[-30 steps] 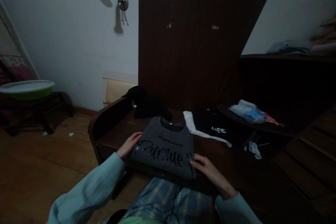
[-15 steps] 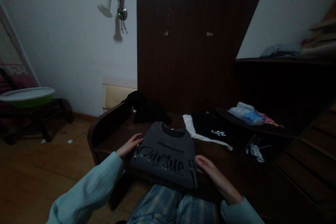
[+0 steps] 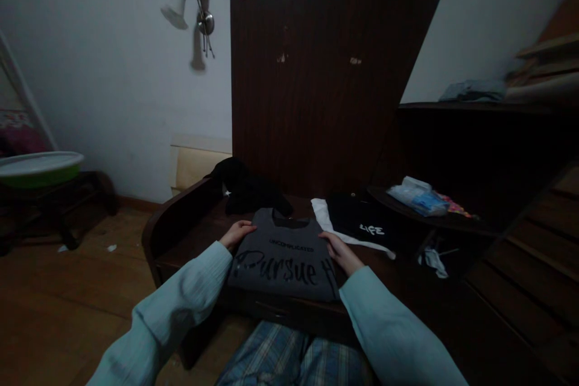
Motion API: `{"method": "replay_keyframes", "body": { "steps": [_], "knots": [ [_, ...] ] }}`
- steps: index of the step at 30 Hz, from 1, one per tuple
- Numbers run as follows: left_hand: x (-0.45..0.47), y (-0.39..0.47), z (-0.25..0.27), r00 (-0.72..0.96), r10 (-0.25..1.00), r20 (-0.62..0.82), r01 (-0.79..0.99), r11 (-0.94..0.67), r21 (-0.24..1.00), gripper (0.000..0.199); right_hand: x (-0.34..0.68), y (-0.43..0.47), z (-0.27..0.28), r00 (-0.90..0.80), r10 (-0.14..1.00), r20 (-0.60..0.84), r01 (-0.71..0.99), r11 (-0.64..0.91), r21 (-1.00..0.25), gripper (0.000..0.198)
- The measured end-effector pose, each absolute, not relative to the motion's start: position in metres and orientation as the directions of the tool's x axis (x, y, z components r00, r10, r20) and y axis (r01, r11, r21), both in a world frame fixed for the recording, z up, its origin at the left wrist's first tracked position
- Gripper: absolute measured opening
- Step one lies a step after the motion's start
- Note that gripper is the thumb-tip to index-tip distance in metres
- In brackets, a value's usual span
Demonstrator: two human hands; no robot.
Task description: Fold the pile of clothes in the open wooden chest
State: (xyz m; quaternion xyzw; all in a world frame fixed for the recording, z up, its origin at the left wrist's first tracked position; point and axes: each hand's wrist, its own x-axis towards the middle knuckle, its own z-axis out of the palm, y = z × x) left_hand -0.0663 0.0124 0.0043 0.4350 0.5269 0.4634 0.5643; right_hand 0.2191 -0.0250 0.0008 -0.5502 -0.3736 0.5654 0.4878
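A folded dark grey T-shirt (image 3: pixel 284 262) with black lettering lies on the dark wooden desk (image 3: pixel 181 235), its neckline facing away from me. My left hand (image 3: pixel 237 234) pinches the shirt's upper left edge near the shoulder. On the opposite side, my right hand (image 3: pixel 340 251) grips the upper right edge, fingers closed on the cloth. Just beyond the right hand lies a black and white garment (image 3: pixel 362 226) marked "LIFE". Behind the shirt, to the left, sits a heap of black clothing (image 3: pixel 256 190).
A raised dark panel (image 3: pixel 316 84) stands behind the desk. At right, a low shelf (image 3: pixel 384 196) holds a plastic packet (image 3: pixel 418 196). A wall lamp (image 3: pixel 176 9) hangs upper left. A green basin (image 3: pixel 40 172) rests on a dark stool at far left.
Both hands have moved from the shirt's sides up to its upper edges and now grip the cloth. The shirt's front edge has shifted slightly away from me.
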Motion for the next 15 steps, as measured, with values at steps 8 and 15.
{"method": "replay_keyframes", "body": {
  "steps": [8, 15],
  "knots": [
    [-0.060, 0.015, 0.017, 0.157, 0.982, -0.104, -0.219, 0.138, 0.966, 0.038, 0.214, -0.006, -0.002, 0.167, 0.986, 0.030, -0.129, 0.052, -0.990, 0.021],
    [-0.059, 0.023, 0.014, 0.097, 0.994, 0.054, -0.246, -0.029, 0.969, 0.042, 0.220, -0.022, 0.002, 0.172, 0.978, 0.116, -0.181, 0.147, -0.972, 0.030]
  ]
}}
